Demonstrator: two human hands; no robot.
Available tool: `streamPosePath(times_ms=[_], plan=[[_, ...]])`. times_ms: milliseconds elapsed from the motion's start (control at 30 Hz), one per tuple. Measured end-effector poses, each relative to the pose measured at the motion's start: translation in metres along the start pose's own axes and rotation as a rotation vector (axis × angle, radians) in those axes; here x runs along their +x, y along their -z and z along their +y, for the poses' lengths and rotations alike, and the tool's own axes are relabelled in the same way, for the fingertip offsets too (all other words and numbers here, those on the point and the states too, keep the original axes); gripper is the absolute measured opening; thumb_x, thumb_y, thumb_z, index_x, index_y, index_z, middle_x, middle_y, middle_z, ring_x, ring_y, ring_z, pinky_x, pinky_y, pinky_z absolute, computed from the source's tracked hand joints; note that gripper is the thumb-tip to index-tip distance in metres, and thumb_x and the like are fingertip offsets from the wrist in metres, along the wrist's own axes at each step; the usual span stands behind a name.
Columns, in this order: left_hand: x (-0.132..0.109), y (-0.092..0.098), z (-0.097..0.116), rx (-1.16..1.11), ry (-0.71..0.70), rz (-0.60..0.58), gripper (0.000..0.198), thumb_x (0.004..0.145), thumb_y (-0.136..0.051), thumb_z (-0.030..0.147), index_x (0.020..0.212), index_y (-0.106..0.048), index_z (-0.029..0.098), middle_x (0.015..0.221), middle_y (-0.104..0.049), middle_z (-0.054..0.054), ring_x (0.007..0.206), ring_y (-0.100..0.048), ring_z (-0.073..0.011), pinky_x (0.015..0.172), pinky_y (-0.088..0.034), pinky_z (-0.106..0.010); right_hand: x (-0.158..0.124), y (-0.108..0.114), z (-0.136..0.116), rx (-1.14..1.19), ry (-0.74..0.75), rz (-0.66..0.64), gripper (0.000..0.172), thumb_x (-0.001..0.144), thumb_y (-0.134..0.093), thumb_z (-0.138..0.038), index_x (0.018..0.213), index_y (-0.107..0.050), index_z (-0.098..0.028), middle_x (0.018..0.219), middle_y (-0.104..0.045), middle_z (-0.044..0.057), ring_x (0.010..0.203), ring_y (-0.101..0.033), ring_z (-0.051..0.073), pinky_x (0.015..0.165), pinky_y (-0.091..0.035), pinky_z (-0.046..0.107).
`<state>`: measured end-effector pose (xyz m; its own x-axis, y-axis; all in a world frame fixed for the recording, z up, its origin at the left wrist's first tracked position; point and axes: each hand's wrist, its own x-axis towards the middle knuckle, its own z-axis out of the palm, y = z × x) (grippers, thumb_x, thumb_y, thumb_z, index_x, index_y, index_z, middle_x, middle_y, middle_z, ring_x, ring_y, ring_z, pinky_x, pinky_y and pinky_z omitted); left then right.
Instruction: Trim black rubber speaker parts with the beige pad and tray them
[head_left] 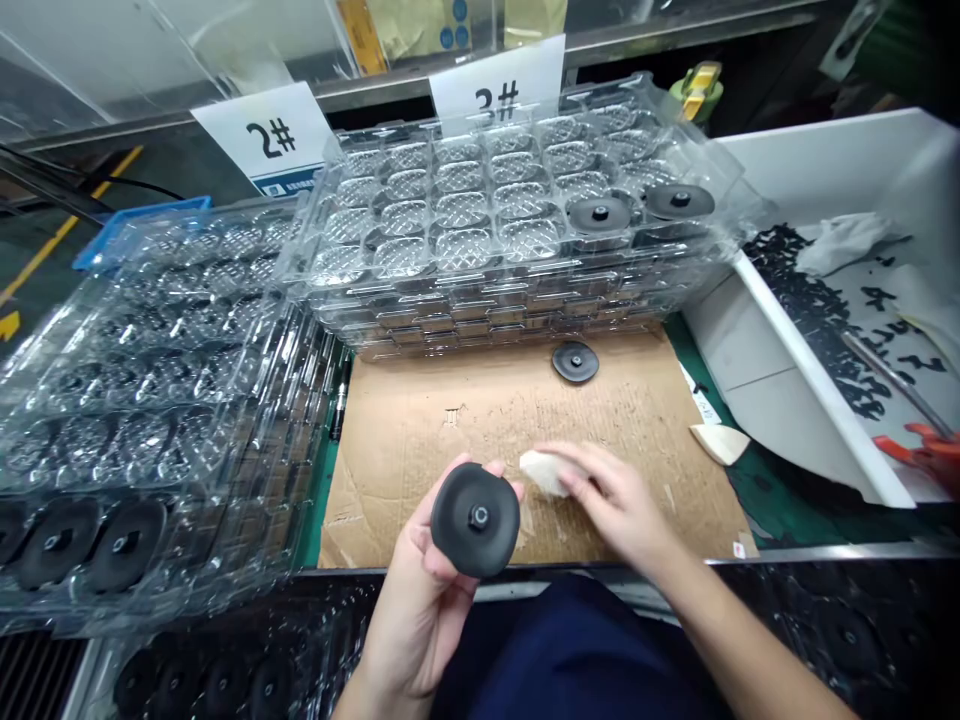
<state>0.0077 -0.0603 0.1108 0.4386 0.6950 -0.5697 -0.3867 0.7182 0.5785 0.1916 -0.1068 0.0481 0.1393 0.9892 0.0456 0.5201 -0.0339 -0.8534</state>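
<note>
My left hand (pixel 409 600) grips a black round disc (pixel 475 519) with a small hub in its middle, held face-up just above the near edge of a cardboard sheet (pixel 450 410). My right hand (pixel 619 505) rests on the cardboard right beside it, fingers closed on a small white cloth-like piece (pixel 541 470). Another black disc (pixel 575 361) lies loose on the cardboard near the far side. Two more discs (pixel 600 214) (pixel 679 201) sit in pockets of the clear tray stack (pixel 480 200) behind.
A second stack of clear trays (pixel 150 350) at the left holds discs (pixel 124 543) in its near pockets. A white bin (pixel 810 370) at right holds black scraps and red-handled scissors (pixel 922 440). A white wedge (pixel 720 442) lies at the cardboard's right edge. Signs read 2# and 3#.
</note>
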Motion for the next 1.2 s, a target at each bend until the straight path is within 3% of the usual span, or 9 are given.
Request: streamPosePath(times_ms=[100,233,400,533,667,833,967,1100,1200], plan=[[-0.001,-0.001,0.002,0.005,0.023,-0.047,0.057,0.054,-0.077,0.040,0.107,-0.062,0.025,0.115,-0.064,-0.006,0.099,-0.062,-0.0243,0.090,-0.046,-0.029,-0.016,-0.003,0.018,-0.046,0.025,-0.072,0.025,0.088,-0.043,-0.020,0.107,-0.060,-0.024,0.082,-0.063,0.002,0.076,-0.058,0.017,0.069,-0.047,0.033],[0.000,-0.005,0.003,-0.017,0.091,-0.165,0.056,0.052,-0.079,0.037,0.105,-0.064,0.024,0.108,-0.067,-0.005,0.095,-0.064,-0.0245,0.085,-0.049,-0.029,-0.015,0.021,-0.017,-0.038,0.047,0.061,0.030,0.091,-0.039,-0.020,0.120,-0.049,-0.024,0.109,-0.059,0.006,0.095,-0.055,0.018,0.078,-0.045,0.033],[-0.002,-0.004,0.006,0.003,0.272,-0.230,0.042,0.065,-0.073,0.030,0.105,-0.065,0.020,0.094,-0.070,-0.003,0.093,-0.064,-0.0200,0.086,-0.047,-0.027,0.013,0.049,-0.082,-0.147,0.608,-0.121,0.030,0.092,-0.038,-0.024,0.116,-0.055,-0.031,0.077,-0.059,0.000,0.062,-0.047,0.012,0.063,-0.038,0.030],[-0.002,0.009,0.006,-0.031,0.231,-0.233,0.054,0.056,-0.075,0.040,0.106,-0.064,0.021,0.105,-0.068,-0.007,0.096,-0.063,-0.0228,0.086,-0.048,-0.030,0.014,0.057,-0.086,-0.250,0.495,-0.314,0.035,0.084,-0.042,-0.011,0.110,-0.059,-0.027,0.069,-0.054,0.000,0.063,-0.046,0.014,0.060,-0.034,0.030],[-0.001,0.015,0.006,-0.126,0.167,-0.284,0.053,0.057,-0.074,0.040,0.107,-0.063,0.024,0.109,-0.066,-0.006,0.098,-0.062,-0.0243,0.089,-0.047,-0.034,-0.010,0.056,-0.074,0.154,0.354,-0.474,0.030,0.084,-0.048,-0.009,0.108,-0.059,-0.026,0.076,-0.063,-0.002,0.070,-0.055,0.012,0.067,-0.044,0.026],[0.003,0.007,0.004,-0.089,0.129,-0.297,0.055,0.056,-0.075,0.040,0.108,-0.062,0.026,0.112,-0.064,-0.005,0.100,-0.062,-0.0241,0.090,-0.045,-0.033,-0.034,0.045,-0.064,0.214,0.029,-0.045,0.025,0.086,-0.053,-0.021,0.108,-0.059,-0.032,0.090,-0.066,-0.001,0.076,-0.061,0.014,0.058,-0.047,0.022],[0.001,-0.003,-0.003,-0.066,0.024,-0.226,0.045,0.061,-0.075,0.032,0.105,-0.063,0.028,0.109,-0.066,-0.001,0.102,-0.060,-0.0199,0.090,-0.045,-0.026,-0.028,0.029,-0.084,0.073,0.159,0.239,0.034,0.084,-0.052,-0.017,0.117,-0.053,-0.026,0.105,-0.063,0.002,0.087,-0.060,0.016,0.068,-0.048,0.026],[-0.004,-0.003,-0.005,-0.059,-0.018,-0.088,0.036,0.070,-0.069,0.023,0.105,-0.063,0.029,0.105,-0.067,0.001,0.097,-0.062,-0.0188,0.087,-0.048,-0.026,-0.012,0.006,-0.107,0.004,0.454,0.172,0.028,0.085,-0.046,-0.013,0.111,-0.055,-0.013,0.081,-0.066,0.003,0.067,-0.058,0.013,0.065,-0.044,0.031],[-0.006,-0.001,-0.005,-0.066,-0.090,-0.025,0.042,0.064,-0.074,0.027,0.104,-0.063,0.033,0.105,-0.068,0.004,0.095,-0.063,-0.0182,0.085,-0.050,-0.025,0.000,-0.002,-0.115,-0.012,0.405,0.042,0.023,0.086,-0.044,-0.012,0.105,-0.057,-0.014,0.077,-0.064,0.001,0.064,-0.056,0.012,0.061,-0.041,0.030]])
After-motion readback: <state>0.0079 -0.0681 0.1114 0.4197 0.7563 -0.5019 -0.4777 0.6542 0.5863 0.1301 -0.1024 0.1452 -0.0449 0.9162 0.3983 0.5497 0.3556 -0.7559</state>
